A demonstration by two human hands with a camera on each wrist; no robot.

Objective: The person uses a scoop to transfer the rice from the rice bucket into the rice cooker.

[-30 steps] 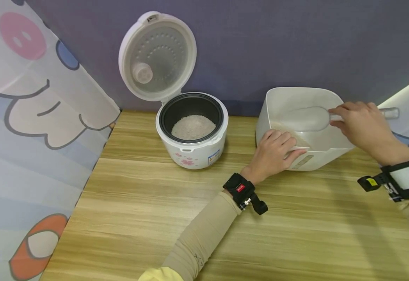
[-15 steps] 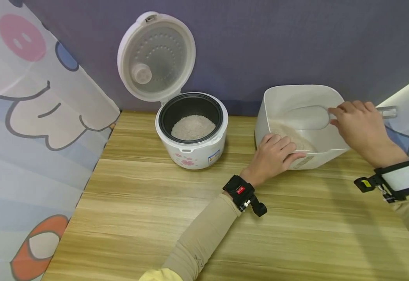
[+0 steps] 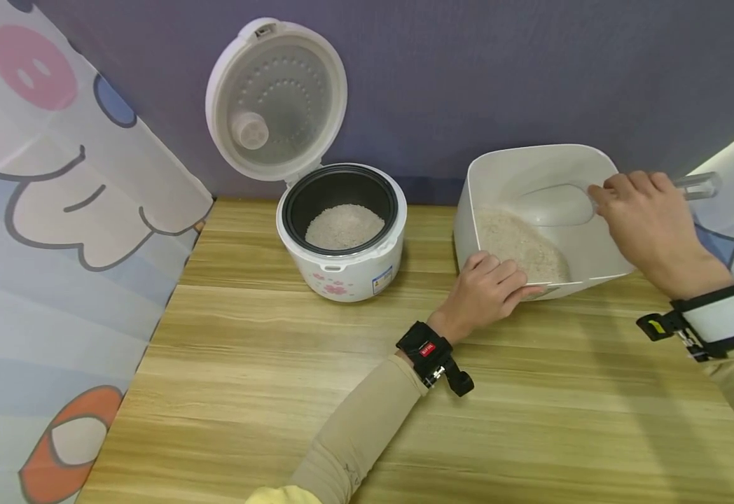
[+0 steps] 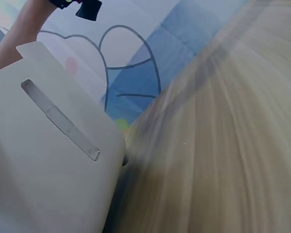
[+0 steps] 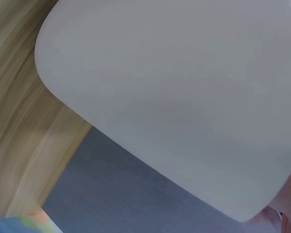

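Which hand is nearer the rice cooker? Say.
Left: the left hand grips the bin by its front rim, right of the rice cooker; the right hand, farther right, holds the scoop.

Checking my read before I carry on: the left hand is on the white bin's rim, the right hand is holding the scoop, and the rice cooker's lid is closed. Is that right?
Not quite: the lid of the rice cooker stands open, as the head view shows. The left hand is on the white bin's rim, and the right hand holds the scoop.

Smooth plastic bin (image 3: 594,248), glossy translucent plastic scoop (image 3: 559,205), wood-grained tabletop (image 3: 266,364), matt cloth-like backdrop (image 3: 468,70)
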